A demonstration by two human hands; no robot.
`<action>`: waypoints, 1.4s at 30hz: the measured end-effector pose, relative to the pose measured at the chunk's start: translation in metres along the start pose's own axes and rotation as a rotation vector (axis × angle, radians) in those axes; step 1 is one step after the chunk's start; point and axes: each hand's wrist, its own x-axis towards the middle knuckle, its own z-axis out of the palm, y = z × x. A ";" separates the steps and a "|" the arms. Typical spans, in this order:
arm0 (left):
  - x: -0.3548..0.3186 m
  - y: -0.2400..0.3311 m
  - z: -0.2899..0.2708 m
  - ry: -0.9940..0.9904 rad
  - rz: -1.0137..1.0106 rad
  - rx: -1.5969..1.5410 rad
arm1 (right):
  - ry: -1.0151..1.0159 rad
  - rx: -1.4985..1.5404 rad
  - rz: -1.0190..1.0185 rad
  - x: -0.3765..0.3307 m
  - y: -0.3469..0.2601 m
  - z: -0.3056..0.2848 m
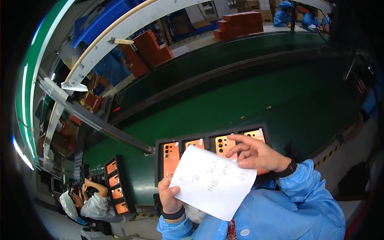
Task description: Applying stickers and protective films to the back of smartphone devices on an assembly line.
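Across the workstation: long green work surface (224,100), dark-edged on its far side, running wide beneath an inclined metal rail (96,120). At its near edge, one black tray (159,160) bearing four orange phones (171,154), camera sides up. To the left, one second black tray (125,185), also with four orange phones (114,180), near a co-worker (98,206) in white cap and pale clothing. Beyond: stacked orange boxes (242,25), pale curved beam (172,12), further co-workers (282,17) in blue at upper right, striped floor tape (326,154) at right.

Obscured items: lower parts of the middle phones, covered by one white sheet of paper (216,196); rightmost phone, partly behind the right hand (260,156); near edge of the tray, largely behind paper and sleeves. Black rim of the fisheye cuts off the room's margins; far co-workers too small for detail.

Sheet: handwritten in dark ink, located over the near part of the tray and before the wearer's blue smock (276,212). Left hand (171,195): holding the sheet's left edge, thumb on the upper face; black band at wrist. Right hand: at the sheet's upper right edge, index finger extended leftward, others bent, thumb over the paper; whether it pinches the sheet, cannot tell. Black band likewise.
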 end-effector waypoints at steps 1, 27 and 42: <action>-0.001 0.003 -0.003 0.018 -0.016 0.040 | 0.010 0.003 0.057 0.003 -0.003 0.002; 0.063 -0.012 -0.028 -0.169 -0.094 -0.382 | 0.043 0.285 0.001 0.080 0.042 -0.004; 0.020 -0.043 -0.030 -0.276 -0.507 0.285 | -0.018 -0.712 -0.409 0.132 -0.051 -0.038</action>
